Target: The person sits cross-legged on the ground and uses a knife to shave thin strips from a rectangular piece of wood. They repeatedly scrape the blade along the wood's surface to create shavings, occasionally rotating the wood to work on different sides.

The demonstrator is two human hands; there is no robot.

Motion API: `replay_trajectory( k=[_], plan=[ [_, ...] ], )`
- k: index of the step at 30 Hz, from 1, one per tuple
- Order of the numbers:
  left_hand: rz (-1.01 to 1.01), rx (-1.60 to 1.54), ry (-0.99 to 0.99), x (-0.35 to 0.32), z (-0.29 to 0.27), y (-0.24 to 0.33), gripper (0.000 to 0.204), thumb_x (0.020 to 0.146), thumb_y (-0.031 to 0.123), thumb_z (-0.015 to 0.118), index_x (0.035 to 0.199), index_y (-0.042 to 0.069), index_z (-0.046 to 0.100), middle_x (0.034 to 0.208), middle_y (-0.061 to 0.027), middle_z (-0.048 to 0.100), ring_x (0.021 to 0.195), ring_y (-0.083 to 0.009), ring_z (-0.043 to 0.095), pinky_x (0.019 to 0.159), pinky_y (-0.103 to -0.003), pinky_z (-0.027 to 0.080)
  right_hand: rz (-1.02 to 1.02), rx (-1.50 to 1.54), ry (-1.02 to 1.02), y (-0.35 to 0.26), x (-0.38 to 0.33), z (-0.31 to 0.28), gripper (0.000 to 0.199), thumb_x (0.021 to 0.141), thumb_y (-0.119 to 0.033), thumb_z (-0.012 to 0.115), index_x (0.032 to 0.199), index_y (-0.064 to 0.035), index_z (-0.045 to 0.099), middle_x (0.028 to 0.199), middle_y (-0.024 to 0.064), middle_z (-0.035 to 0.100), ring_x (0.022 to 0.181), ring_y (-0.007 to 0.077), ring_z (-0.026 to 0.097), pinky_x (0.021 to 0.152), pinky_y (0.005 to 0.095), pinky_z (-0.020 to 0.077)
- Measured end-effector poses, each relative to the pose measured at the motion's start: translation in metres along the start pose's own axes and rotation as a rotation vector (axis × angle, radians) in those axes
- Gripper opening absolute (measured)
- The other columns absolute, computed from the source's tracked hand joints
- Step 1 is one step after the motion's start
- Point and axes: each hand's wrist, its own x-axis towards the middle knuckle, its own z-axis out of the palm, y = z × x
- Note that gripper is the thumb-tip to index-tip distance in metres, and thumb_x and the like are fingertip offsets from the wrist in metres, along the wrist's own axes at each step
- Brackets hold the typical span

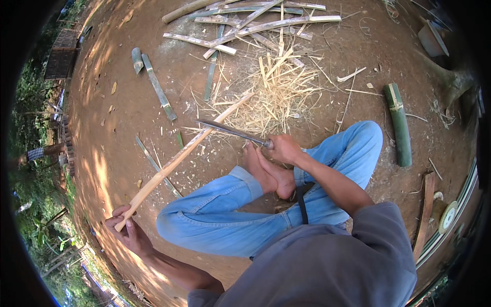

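Out to the left, my left hand (129,233) grips the near end of a long pale bamboo strip (171,165), which slants up and away toward the middle. My right hand (285,149) is closed round the handle of a long knife (230,130). The dark blade points left and lies across the strip near its far end; whether it cuts into the surface I cannot tell. Just beyond the blade is a heap of pale shavings (279,87). My bare feet (266,174) are close to the knife handle, between my bent legs.
Split bamboo pieces (286,23) lie crossed at the far side. A green bamboo section (398,125) rests on the right, near a curved wooden slat (425,210). Two short green pieces, one a flat bamboo length (158,88), lie at left. A pale bucket (433,40) is at far right.
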Motion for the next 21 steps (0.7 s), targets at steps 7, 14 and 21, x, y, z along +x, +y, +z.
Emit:
replay_trajectory(
  k=[7, 14, 21],
  plan=[
    [0.026, -0.028, -0.017, 0.005, 0.007, 0.007, 0.026, 0.089, 0.019, 0.063, 0.099, 0.012, 0.041, 0.108, -0.016, 0.055, 0.107, -0.025, 0.047, 0.1, -0.044, 0.033, 0.199, -0.021, 0.107, 0.06, 0.023, 0.025, 0.023, 0.079, -0.021, 0.063, 0.092, -0.0028, 0.067, 0.077, 0.0255, 0.065, 0.075, 0.0434, 0.064, 0.07, 0.0497, 0.0508],
    [0.04, -0.022, -0.016, 0.0, 0.011, 0.014, 0.026, 0.085, 0.017, 0.064, 0.094, 0.011, 0.041, 0.107, -0.0157, 0.055, 0.107, -0.0249, 0.047, 0.102, -0.044, 0.031, 0.266, -0.066, 0.045, 0.044, 0.018, 0.005, 0.025, 0.082, -0.02, 0.061, 0.099, -0.0019, 0.066, 0.08, 0.0256, 0.066, 0.078, 0.0421, 0.066, 0.071, 0.0506, 0.0526],
    [0.052, -0.05, -0.021, 0.003, 0.017, 0.017, 0.026, 0.083, 0.015, 0.064, 0.093, 0.011, 0.041, 0.107, -0.016, 0.055, 0.107, -0.0252, 0.048, 0.103, -0.045, 0.031, 0.313, -0.01, 0.106, 0.066, 0.032, 0.015, 0.025, 0.078, -0.019, 0.062, 0.095, -0.0011, 0.065, 0.079, 0.0262, 0.065, 0.075, 0.0443, 0.064, 0.072, 0.0506, 0.0514]
  ],
)
